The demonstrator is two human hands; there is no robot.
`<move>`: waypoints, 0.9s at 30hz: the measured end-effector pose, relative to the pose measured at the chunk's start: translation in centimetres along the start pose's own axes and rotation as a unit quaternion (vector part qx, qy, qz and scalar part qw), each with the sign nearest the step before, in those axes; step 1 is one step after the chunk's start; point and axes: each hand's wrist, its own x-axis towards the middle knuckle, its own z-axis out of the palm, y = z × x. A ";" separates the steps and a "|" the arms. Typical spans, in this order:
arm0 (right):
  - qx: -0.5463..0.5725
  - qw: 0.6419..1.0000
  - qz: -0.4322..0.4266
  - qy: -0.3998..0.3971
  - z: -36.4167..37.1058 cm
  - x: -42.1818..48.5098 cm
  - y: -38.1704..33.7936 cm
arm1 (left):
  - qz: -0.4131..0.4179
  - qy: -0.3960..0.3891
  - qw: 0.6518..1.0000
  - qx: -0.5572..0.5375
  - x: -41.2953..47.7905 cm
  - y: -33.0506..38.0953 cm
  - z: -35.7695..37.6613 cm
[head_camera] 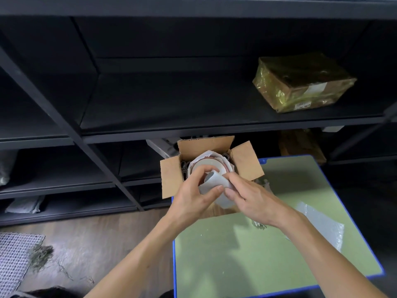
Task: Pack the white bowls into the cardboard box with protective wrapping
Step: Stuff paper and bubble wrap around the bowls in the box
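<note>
An open cardboard box stands at the far left corner of the green table, flaps spread outward. Inside it sits a white bowl with a reddish rim, bedded in white wrapping sheets and dark shredded filler. Over the box's near side, my left hand and my right hand together pinch a curled white foam wrapping sheet. The sheet hides the near part of the bowl and whatever it may cover.
A sheet of bubble wrap lies on the table at the right. Black shelving rises behind, holding a taped parcel. A white mesh mat and loose shredded filler lie on the wooden floor at the left.
</note>
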 end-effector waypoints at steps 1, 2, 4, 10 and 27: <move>0.008 1.000 -0.004 0.019 0.1 -0.1 0.0 | -0.008 0.011 1.000 -0.002 0.2 0.0 0.1; 0.010 0.999 -0.012 0.040 0.1 -0.2 0.0 | -0.023 0.024 0.999 -0.006 0.4 0.1 0.3; 0.001 0.997 -0.016 0.070 0.2 -0.3 -0.1 | -0.052 0.045 0.998 -0.013 0.9 0.3 0.7; -0.011 0.991 -0.042 0.127 0.0 0.3 1.4 | -0.055 0.007 0.998 -0.008 1.2 0.2 2.0; 0.005 0.991 0.052 0.122 -4.7 0.6 5.6 | -0.044 -0.036 0.996 0.069 5.7 -1.4 5.0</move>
